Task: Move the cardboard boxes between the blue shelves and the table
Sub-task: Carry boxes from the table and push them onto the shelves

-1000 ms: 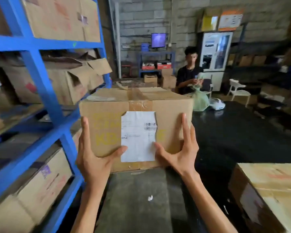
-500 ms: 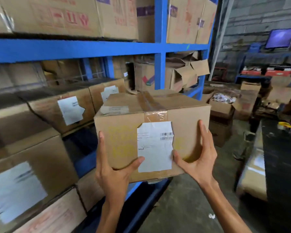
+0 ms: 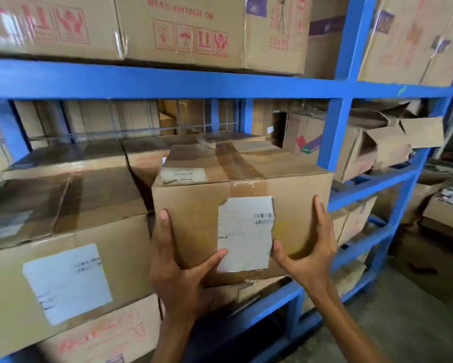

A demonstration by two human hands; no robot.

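I carry a taped cardboard box (image 3: 194, 213) with a white barcode label at chest height, right in front of the blue shelves (image 3: 167, 81). My left hand (image 3: 178, 279) presses on its lower left edge, fingers straight up the side and thumb across the front. On the lower right edge my right hand (image 3: 309, 258) presses the same way. The box hangs at the level of the middle shelf, its far end over the shelf's front edge, beside a larger labelled box (image 3: 63, 231).
Closed cartons fill the top shelf (image 3: 183, 30) and the middle shelf behind my box. A blue upright (image 3: 334, 132) stands just right of the box, with torn open boxes (image 3: 392, 142) beyond it. More cartons sit on the lower shelf and on the floor at right.
My view has swung left from the room and table to face the shelves. The box, held the same way in both hands, has come closer to the middle shelf.
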